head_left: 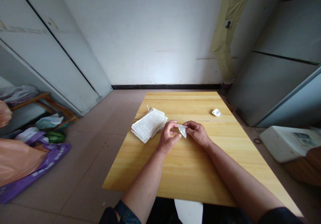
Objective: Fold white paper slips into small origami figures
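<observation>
yellow worktop point(190, 173) below me: my left hand point(168, 137) and right hand point(197, 133) pinch a folded paper point(183, 131) tight, paper pile point(148, 125) just left of my grip.

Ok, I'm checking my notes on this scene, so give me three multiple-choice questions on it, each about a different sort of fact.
1. Where is the stack of printed paper? A) on the floor B) on the wooden table C) on the foam box
2. What colour is the bag by the watermelon? A) purple B) green C) black
3. The small folded white piece is: A) lying on the table B) inside the bag C) held between both hands

1 B: it lies beside the left hand.
2 A: purple shows clearly.
3 C: the right hand and left hand pinch it.
</observation>
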Demonstrator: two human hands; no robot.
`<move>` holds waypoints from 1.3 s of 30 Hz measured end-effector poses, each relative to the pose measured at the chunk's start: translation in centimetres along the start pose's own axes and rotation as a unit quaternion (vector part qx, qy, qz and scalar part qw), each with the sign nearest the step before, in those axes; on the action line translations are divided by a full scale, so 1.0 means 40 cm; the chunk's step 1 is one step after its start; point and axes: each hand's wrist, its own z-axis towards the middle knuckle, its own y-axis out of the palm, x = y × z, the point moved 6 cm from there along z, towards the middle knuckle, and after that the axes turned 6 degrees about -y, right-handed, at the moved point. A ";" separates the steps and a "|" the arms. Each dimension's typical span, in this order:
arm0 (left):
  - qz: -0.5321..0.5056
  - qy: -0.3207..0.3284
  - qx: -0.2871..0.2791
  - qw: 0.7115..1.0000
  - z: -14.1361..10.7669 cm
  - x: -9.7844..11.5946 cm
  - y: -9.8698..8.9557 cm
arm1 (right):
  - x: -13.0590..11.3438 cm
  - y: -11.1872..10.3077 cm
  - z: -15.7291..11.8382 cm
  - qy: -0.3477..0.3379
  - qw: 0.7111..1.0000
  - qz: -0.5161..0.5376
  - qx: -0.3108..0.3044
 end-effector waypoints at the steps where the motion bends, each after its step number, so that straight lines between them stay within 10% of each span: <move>1: -0.010 -0.009 0.002 1.000 0.001 -0.005 0.002 | -0.001 -0.001 0.000 0.000 1.000 0.002 0.005; 25: 0.136 -0.008 0.045 0.990 0.010 -0.021 0.015 | -0.018 0.044 -0.012 -0.007 0.986 0.140 -0.094; 34: 0.019 -0.072 0.038 0.997 0.012 -0.059 0.000 | -0.039 -0.018 -0.003 -0.149 0.982 -0.116 0.004; 39: -0.006 -0.091 0.022 0.996 0.009 -0.047 0.007 | -0.060 -0.004 -0.007 -0.206 0.964 -0.158 -0.056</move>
